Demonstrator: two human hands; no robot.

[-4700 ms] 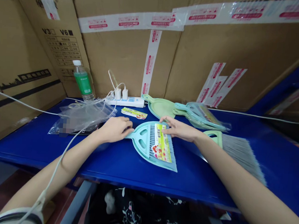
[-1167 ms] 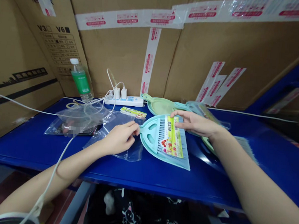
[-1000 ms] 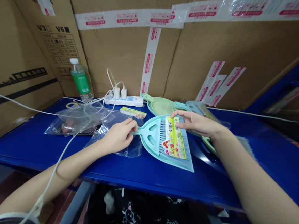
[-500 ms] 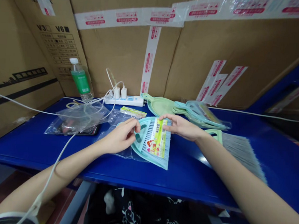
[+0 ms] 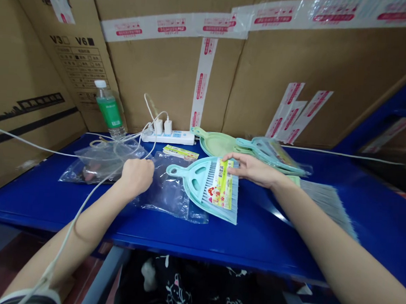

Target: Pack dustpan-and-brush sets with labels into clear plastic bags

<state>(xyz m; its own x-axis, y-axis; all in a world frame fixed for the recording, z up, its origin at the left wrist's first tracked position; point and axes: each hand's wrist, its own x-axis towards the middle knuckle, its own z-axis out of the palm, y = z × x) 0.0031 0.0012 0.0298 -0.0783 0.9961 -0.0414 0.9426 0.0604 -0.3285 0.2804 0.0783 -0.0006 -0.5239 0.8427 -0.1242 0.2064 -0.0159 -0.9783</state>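
Note:
A light-blue dustpan (image 5: pixel 193 202) lies on the table with a small brush (image 5: pixel 234 205) nested on it. A yellow-green printed card (image 5: pixel 224 190) wraps the brush. My right hand (image 5: pixel 250 168) grips the far edge of this set, thumb and fingers at the card's upper end. My left hand (image 5: pixel 137 177) is closed in a fist at the left end of a clear plastic bag (image 5: pixel 167 196), apart from the dustpan handle; its fingertips are hidden. The bag lies flat, partly under the dustpan.
Behind are a green dustpan (image 5: pixel 220 144) and a bagged blue set (image 5: pixel 275 155). A grey-bristled brush (image 5: pixel 324 202) lies under my right forearm. At left are a bottle (image 5: pixel 111 113), a power strip (image 5: pixel 176 137), cables and another plastic bag (image 5: pixel 94 163). Cardboard (image 5: pixel 166 75) walls the back.
My left hand has moved left from the dustpan's handle and closed, uncovering the handle. The dustpan set has shifted slightly right with my right hand. More of the clear bag shows.

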